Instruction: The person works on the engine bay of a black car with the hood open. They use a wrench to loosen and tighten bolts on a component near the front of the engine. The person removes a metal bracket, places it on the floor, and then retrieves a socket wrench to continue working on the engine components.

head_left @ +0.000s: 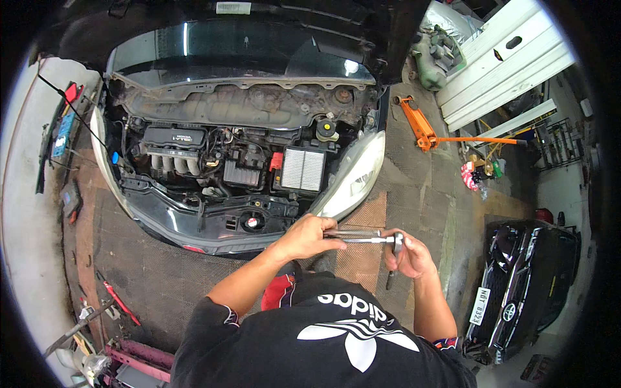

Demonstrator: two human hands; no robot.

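In front of my chest, my left hand is closed around the left ends of two slim metal bars. The nearer one, a shiny extension bar, runs right to the head of a ratchet wrench. Just beyond it lies a second, duller metal rod, whose kind I cannot make out. My right hand is closed at the ratchet head, with the dark handle pointing down toward me. Beyond both hands is the open engine bay of a dark car, with a pleated air filter exposed.
An orange floor jack stands right of the car, its long handle reaching farther right. White panels lean behind it. Another dark car's front is at the right. A red-handled tool lies on the floor at left.
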